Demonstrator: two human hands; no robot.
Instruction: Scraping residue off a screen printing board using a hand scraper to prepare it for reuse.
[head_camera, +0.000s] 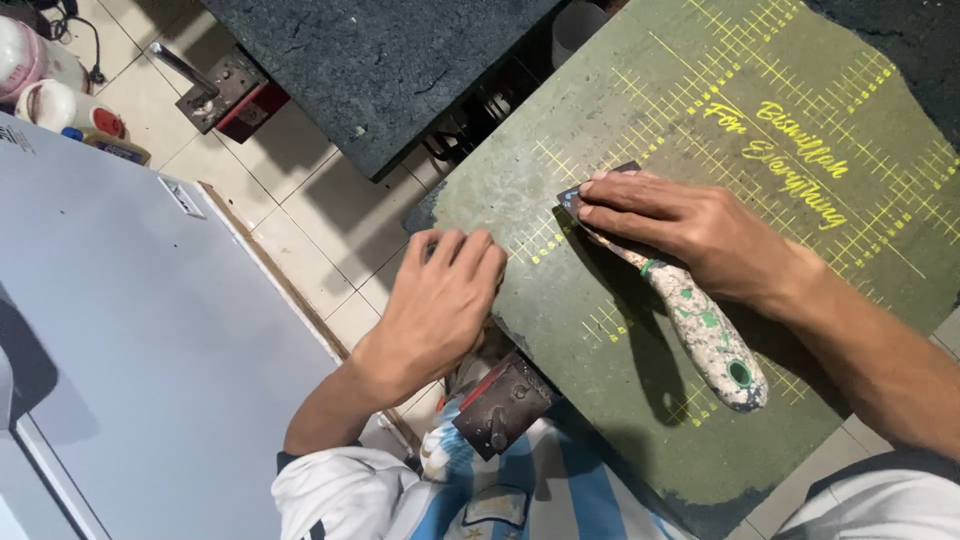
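From my feed: right hand (690, 225) presses flat on the blade end of a scraper (700, 325), fingers extended, not wrapped around anything. The tool lies on the green platen (620, 400), handle trailing toward 5 o'clock. Left hand (440, 305) curls over the platen edge at 9 o'clock, bracing. I judge the scraper light, with a stiff blade; the paint-crusted handle should be grippy, so that's the place to hold.
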